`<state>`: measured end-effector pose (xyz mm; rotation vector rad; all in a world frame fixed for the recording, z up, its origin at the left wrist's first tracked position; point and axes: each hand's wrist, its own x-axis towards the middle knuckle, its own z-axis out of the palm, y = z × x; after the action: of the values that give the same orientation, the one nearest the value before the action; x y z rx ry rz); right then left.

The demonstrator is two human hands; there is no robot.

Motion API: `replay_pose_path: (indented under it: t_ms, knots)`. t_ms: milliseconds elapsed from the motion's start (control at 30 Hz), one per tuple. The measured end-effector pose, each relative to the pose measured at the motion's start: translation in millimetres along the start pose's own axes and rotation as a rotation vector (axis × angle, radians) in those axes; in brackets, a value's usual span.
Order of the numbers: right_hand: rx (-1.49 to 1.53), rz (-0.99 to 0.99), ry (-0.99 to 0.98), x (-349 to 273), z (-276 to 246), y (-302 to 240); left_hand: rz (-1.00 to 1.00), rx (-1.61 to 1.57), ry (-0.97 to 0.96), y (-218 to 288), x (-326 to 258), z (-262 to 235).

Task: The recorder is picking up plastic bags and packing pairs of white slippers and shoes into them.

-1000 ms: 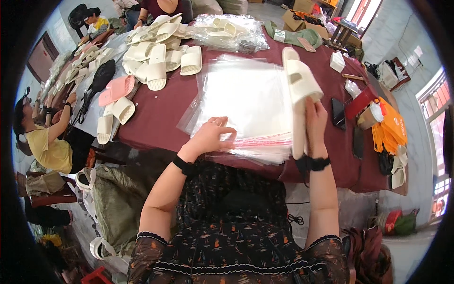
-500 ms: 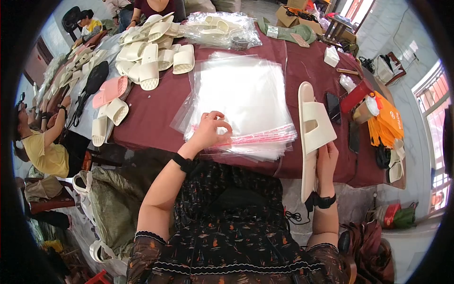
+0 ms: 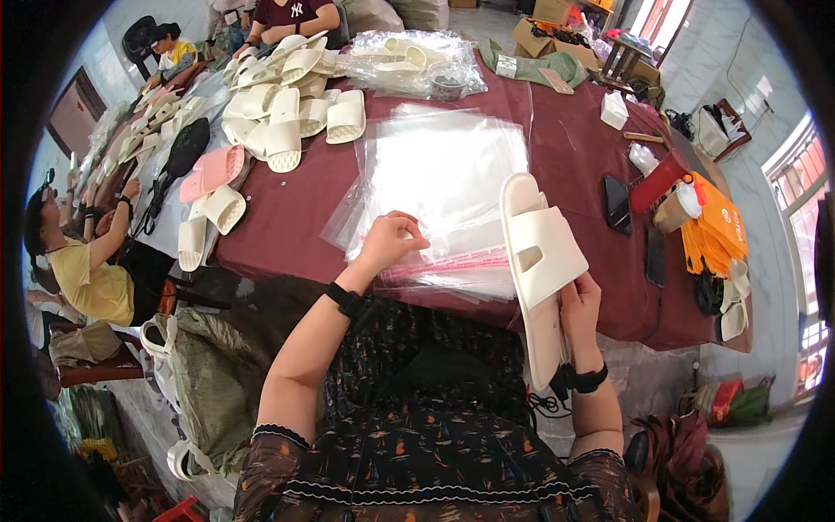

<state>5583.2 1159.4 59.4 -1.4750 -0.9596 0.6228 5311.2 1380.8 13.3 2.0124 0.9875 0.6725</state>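
In my right hand (image 3: pixel 581 317) is a cream slide slipper (image 3: pixel 546 252), held upright with its toe end away from me; a second edge shows behind it, but I cannot tell if it is another slipper. My left hand (image 3: pixel 393 242) hovers over the near part of a stack of clear plastic bags (image 3: pixel 444 165), thumb and fingertips pinched together. Whether a bag edge is between them cannot be made out. Pink-and-white strips (image 3: pixel 461 261) run along the bags' near edge. The slipper overlaps the stack's right side.
A heap of cream slippers (image 3: pixel 283 122) and a pink slipper (image 3: pixel 211 172) lie at the left. Phones (image 3: pixel 617 204), a red tumbler (image 3: pixel 658 181), a cup (image 3: pixel 677 205) and orange bags (image 3: pixel 715 228) line the right side. A person in yellow (image 3: pixel 91 278) works at the left.
My right hand has brought the slipper leftward, toward the bags, and tilted it. My left hand's fingertips have drawn closer together above the stack.
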Motion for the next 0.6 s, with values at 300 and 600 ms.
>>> replay_pose_path:
  t_ms: [300,600]
  knots:
    - [0.018,-0.026,0.001,-0.5,0.3,4.7,0.064,0.208,-0.008,16.8,-5.7,2.4]
    - [0.029,-0.067,0.112,-4.5,-1.6,-4.4,0.079,0.089,0.028,4.5,-5.8,1.5]
